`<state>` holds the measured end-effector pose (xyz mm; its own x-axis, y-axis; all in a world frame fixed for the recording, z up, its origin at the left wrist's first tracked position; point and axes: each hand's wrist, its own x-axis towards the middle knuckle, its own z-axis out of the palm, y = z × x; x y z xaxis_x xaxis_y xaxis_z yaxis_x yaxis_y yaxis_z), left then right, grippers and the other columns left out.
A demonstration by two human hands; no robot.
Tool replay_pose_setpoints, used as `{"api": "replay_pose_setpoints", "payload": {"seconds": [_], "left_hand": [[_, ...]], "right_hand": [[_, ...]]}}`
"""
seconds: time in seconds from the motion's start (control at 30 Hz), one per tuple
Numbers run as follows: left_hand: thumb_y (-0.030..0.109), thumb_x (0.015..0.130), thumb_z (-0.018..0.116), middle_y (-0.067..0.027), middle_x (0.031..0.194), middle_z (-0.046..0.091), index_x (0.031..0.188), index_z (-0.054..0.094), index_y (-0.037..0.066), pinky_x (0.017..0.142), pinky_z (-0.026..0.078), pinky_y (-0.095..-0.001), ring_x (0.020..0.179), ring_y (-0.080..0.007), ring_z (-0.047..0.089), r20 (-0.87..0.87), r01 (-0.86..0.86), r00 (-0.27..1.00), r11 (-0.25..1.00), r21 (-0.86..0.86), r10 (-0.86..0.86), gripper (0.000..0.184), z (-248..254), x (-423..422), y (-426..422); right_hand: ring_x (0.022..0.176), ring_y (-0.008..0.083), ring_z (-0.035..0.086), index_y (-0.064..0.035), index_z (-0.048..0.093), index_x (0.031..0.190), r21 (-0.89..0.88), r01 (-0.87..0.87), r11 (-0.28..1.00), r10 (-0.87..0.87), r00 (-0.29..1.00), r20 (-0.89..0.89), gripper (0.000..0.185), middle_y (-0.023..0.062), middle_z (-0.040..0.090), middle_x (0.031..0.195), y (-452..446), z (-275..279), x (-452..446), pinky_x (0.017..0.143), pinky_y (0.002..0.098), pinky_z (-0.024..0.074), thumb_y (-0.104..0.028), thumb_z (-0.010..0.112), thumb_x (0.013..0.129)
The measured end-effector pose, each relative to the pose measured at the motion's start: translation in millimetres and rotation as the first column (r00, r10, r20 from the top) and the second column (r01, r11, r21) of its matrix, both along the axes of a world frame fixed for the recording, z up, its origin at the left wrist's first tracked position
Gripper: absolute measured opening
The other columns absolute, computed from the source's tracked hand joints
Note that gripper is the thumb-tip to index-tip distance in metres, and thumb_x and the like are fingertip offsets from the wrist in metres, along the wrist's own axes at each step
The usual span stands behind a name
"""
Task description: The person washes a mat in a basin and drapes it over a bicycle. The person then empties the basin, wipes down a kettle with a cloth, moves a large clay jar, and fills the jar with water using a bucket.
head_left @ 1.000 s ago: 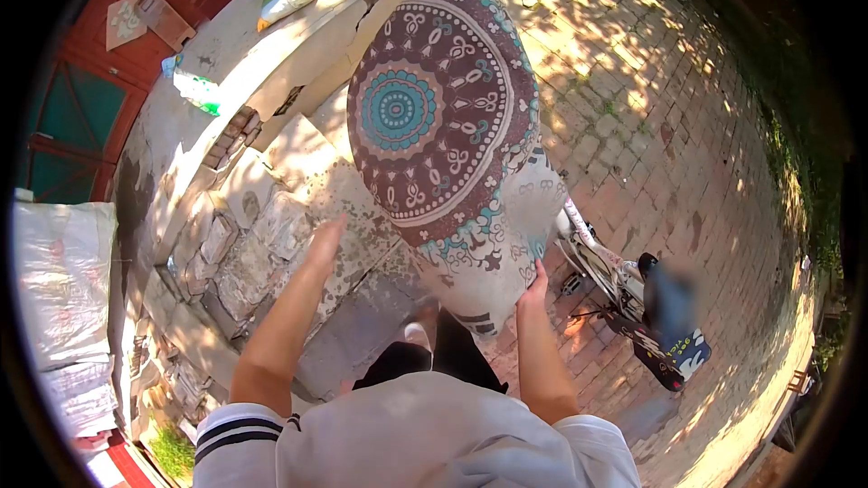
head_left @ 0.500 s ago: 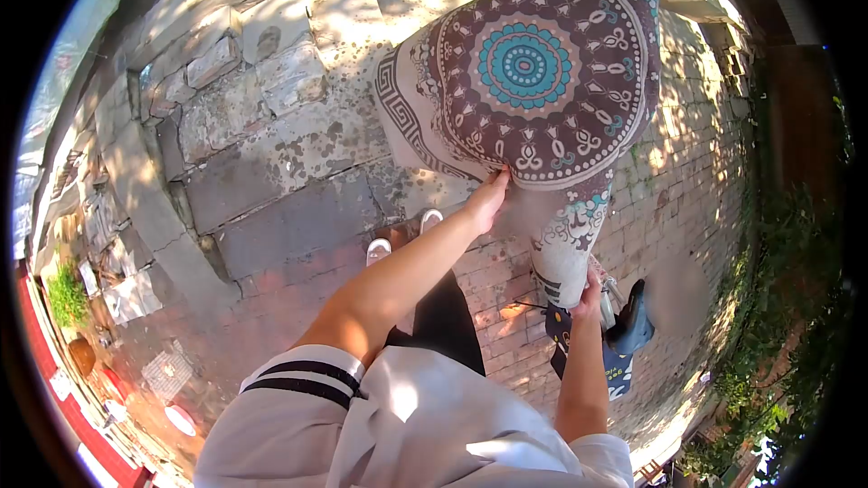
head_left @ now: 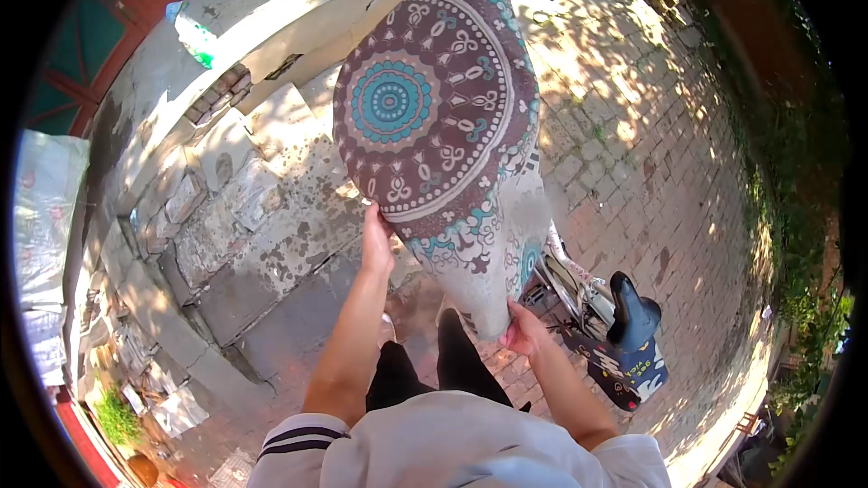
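Note:
A large patterned rug [head_left: 470,140] stretches out ahead of me, brown and cream with a turquoise flower medallion. My left hand [head_left: 378,239] is closed on its lower left edge, below the medallion. Lower and further right, my right hand [head_left: 523,330] pinches the rug's near corner, which tapers and folds there. The far end reaches up to the top of the view, and how it is held up there does not show. Just right of my right hand is a parked bicycle or scooter [head_left: 579,285].
A black-and-blue saddle [head_left: 633,312] and a dark printed cloth or bag [head_left: 624,370] belong to the parked vehicle. Broken stone steps [head_left: 271,190] lie left. Brick paving [head_left: 624,181] spreads right, edged by bushes [head_left: 814,343]. A plastic bottle [head_left: 192,36] stands on the ledge.
My view has turned, and the rug has swung left with both hands still on it. My left hand now holds its edge further left; more of the parked vehicle shows.

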<state>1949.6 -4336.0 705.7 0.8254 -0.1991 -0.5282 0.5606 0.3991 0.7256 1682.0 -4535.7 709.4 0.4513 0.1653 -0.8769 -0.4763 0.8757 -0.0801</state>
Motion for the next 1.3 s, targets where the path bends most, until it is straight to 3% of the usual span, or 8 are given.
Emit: {"api": "replay_pose_setpoints", "payload": {"seconds": [0.23, 0.33, 0.4, 0.47, 0.77, 0.93, 1.1, 1.3], "left_hand": [[0.034, 0.091, 0.038, -0.0074, 0.11, 0.06, 0.108, 0.057, 0.005, 0.091, 0.037, -0.0323, 0.104, -0.0191, 0.053, 0.057, 0.112, 0.99, 0.974, 0.198, -0.126, 0.039, 44.3, 98.3, -2.4], [0.032, 0.091, 0.037, -0.0097, 0.106, 0.062, 0.108, 0.058, 0.003, 0.087, 0.044, -0.033, 0.098, -0.0203, 0.058, 0.077, 0.188, 0.975, 0.955, 0.228, -0.21, 0.04, 64.6, 141.5, -23.8], [0.031, 0.091, 0.036, -0.0102, 0.106, 0.063, 0.108, 0.058, 0.002, 0.083, 0.047, -0.0315, 0.093, -0.0203, 0.061, 0.061, 0.224, 0.968, 0.948, 0.226, -0.244, 0.041, 86.6, 160.5, -45.8], [0.031, 0.092, 0.035, -0.0105, 0.106, 0.063, 0.109, 0.058, 0.0, 0.08, 0.049, -0.0306, 0.09, -0.02, 0.062, 0.168, 0.274, 0.923, 0.897, 0.347, -0.347, 0.042, 97.8, 198.5, -69.8], [0.037, 0.09, 0.046, -0.0072, 0.1, 0.065, 0.109, 0.059, 0.002, 0.072, 0.05, -0.0246, 0.077, -0.0138, 0.063, 0.013, 0.609, 0.712, 0.626, 0.487, -0.702, 0.042, 138.0, 342.4, -187.1], [0.052, 0.084, 0.05, -0.0173, 0.114, 0.059, 0.122, 0.049, -0.005, 0.089, 0.04, -0.0325, 0.102, -0.0285, 0.057, 0.003, -0.17, 0.482, -0.09, 0.981, -0.876, 0.068, 200.3, 269.4, -207.2], [0.053, 0.077, 0.06, -0.0206, 0.109, 0.058, 0.124, 0.047, 0.001, 0.089, 0.038, -0.0391, 0.1, -0.0346, 0.054, 0.108, -0.741, 0.025, 0.054, 0.669, -0.994, 0.072, 206.2, 174.7, -173.0], [0.054, 0.073, 0.063, -0.0168, 0.111, 0.058, 0.122, 0.048, 0.002, 0.089, 0.038, -0.04, 0.103, -0.0316, 0.053, 0.01, -0.773, 0.109, -0.078, 0.629, -0.994, 0.073, 211.3, 187.8, -184.3]], "right_hand": [[0.08, 0.0189, 0.061, -0.004, 0.058, 0.099, -0.539, -0.451, 0.711, 0.458, 0.879, -0.132, 0.026, 0.01, 0.064, 0.086, -44.0, 5.4, 5.7, 0.069, 0.0314, 0.05, -0.027, 0.056, 0.087], [0.074, 0.0228, 0.059, -0.0009, 0.056, 0.091, -0.981, -0.188, 0.042, 0.26, 0.95, -0.171, 0.017, 0.0116, 0.06, 0.079, -94.2, 36.8, 0.3, 0.067, 0.0334, 0.0474, -0.015, 0.058, 0.083], [0.086, 0.0307, 0.054, -0.0044, 0.057, 0.087, -0.766, -0.103, -0.635, 0.237, 0.917, -0.32, 0.013, 0.0121, 0.058, 0.085, -140.3, 68.1, -7.3, 0.075, 0.0379, 0.0436, -0.008, 0.061, 0.075], [0.092, 0.0293, 0.052, -0.007, 0.056, 0.094, -0.626, -0.157, -0.764, 0.121, 0.918, -0.378, 0.023, 0.0091, 0.057, 0.095, -181.7, 79.0, -13.0, 0.085, 0.0401, 0.0383, -0.01, 0.064, 0.072], [0.106, 0.0307, 0.043, -0.0109, 0.05, 0.112, -0.555, -0.403, -0.728, -0.045, 0.835, -0.548, 0.043, 0.0092, 0.049, 0.112, -245.4, 38.5, -45.6, 0.094, 0.0426, 0.0301, -0.012, 0.064, 0.072], [0.105, 0.031, 0.042, -0.0102, 0.051, 0.113, -0.539, -0.397, -0.743, -0.055, 0.839, -0.541, 0.044, 0.0105, 0.048, 0.11, -258.6, 38.4, -56.7, 0.095, 0.0447, 0.0286, -0.012, 0.063, 0.07], [0.104, 0.0316, 0.043, -0.0102, 0.05, 0.112, -0.533, -0.385, -0.754, -0.052, 0.843, -0.535, 0.041, 0.0094, 0.049, 0.109, -264.3, 37.9, -66.7, 0.094, 0.0436, 0.0296, -0.012, 0.063, 0.074], [0.105, 0.0308, 0.043, -0.0104, 0.05, 0.112, -0.55, -0.388, -0.74, -0.055, 0.849, -0.525, 0.04, 0.0092, 0.049, 0.109, -258.7, 37.8, -64.3, 0.095, 0.0433, 0.0292, -0.013, 0.063, 0.074]]}}
